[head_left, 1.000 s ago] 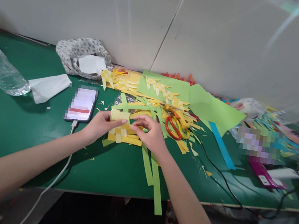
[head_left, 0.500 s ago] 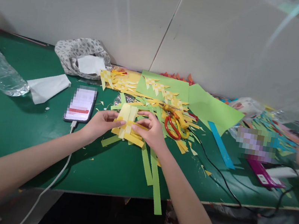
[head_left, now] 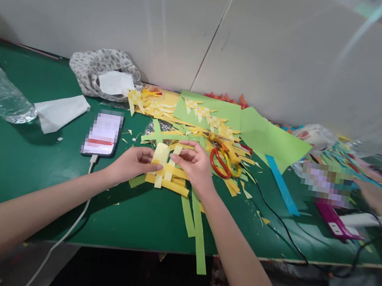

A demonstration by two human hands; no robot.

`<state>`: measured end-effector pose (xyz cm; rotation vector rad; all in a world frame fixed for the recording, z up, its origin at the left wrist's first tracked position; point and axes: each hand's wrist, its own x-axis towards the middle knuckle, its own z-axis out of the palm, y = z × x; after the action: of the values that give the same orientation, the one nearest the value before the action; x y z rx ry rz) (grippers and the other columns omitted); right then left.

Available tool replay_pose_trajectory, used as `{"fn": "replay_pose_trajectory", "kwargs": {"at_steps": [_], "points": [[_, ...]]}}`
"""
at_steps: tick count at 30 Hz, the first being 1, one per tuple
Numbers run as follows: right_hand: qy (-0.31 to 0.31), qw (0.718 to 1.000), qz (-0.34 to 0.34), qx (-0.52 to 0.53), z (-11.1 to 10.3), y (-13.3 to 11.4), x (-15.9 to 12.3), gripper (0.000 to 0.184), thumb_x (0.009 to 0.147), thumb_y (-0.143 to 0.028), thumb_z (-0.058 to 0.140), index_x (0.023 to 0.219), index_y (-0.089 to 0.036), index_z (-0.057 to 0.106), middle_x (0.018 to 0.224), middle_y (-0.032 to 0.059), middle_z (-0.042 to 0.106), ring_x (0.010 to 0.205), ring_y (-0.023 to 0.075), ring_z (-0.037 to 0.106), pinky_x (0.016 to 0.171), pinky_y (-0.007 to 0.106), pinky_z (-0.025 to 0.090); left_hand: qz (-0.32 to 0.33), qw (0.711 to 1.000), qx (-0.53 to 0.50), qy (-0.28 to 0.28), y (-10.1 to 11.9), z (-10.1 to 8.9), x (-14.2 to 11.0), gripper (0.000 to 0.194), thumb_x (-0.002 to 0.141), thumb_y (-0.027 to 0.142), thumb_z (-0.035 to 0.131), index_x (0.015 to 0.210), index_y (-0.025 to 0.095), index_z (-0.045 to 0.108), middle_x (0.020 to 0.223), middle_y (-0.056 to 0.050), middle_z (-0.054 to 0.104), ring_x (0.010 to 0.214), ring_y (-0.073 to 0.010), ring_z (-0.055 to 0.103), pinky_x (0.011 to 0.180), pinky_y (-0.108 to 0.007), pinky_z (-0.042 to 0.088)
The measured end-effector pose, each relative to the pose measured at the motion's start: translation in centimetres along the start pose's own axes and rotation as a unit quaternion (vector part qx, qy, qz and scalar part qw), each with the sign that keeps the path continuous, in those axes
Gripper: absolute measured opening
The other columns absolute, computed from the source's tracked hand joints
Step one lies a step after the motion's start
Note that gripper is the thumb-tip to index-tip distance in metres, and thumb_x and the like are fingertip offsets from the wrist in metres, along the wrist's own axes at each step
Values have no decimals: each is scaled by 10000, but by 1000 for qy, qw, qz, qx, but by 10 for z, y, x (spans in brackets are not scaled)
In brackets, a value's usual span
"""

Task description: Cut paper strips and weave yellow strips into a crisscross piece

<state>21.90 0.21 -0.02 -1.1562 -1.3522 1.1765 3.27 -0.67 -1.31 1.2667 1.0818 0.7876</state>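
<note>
Between my two hands is a small weave of paper strips [head_left: 162, 154], pale yellow ones crossing deeper yellow ones. My left hand [head_left: 134, 163] pinches its left side, thumb on top of the strips. With thumb and fingers my right hand [head_left: 195, 163] grips a pale upright strip at the weave's right. Deeper yellow strips [head_left: 173, 187] stick out at the lower right. Long green paper strips [head_left: 200, 234] lie under and below the weave, one hanging over the table edge. Red and yellow-handled scissors [head_left: 221, 163] lie just right of my right hand.
A phone [head_left: 103, 133] on a white cable lies left. Farther left are a white tissue [head_left: 61, 113] and a water bottle [head_left: 2, 89]. Finished woven paper fish [head_left: 199, 110] and green sheets [head_left: 273, 139] lie behind. A blue strip [head_left: 282, 185] and another person's arm [head_left: 380, 207] are right.
The weave has moved slightly down and right, and its pale strips now stand farther apart. My right hand has shifted to the right pale strip. The other person's hand has reached further left.
</note>
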Motion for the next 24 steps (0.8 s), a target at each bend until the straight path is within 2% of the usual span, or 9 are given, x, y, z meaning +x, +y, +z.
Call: {"fn": "replay_pose_trajectory", "kwargs": {"at_steps": [6,12,16,24], "points": [[-70,997,31,-5,2,0,-3,566,581,-316,811,1068,-243,532,835,21,711,762,191,673,700,353,543,-3,1000,22,-9,1,1,-2,238,664,316,743,808,180,612,714,15,645,623,-104,572,586,-209,436],[-51,998,19,-12,1,2,-4,555,590,-315,809,1069,-244,539,789,7,701,716,180,671,671,336,545,9,1000,0,15,-4,-1,1,192,770,375,650,835,195,642,799,8,645,696,-98,577,628,-196,481],[-60,998,6,-28,1,5,-3,524,620,-304,791,1077,-251,540,788,2,704,698,170,665,652,320,539,3,1000,-12,-4,-5,-1,1,168,755,322,671,852,190,633,770,11,659,682,-95,588,616,-191,475],[-17,998,-38,-43,2,8,-4,427,646,-257,767,1020,-240,562,829,14,714,751,181,677,659,311,536,-8,1000,-30,-3,1,3,-1,306,659,268,736,924,193,605,763,7,692,699,-128,625,647,-237,485]]}}
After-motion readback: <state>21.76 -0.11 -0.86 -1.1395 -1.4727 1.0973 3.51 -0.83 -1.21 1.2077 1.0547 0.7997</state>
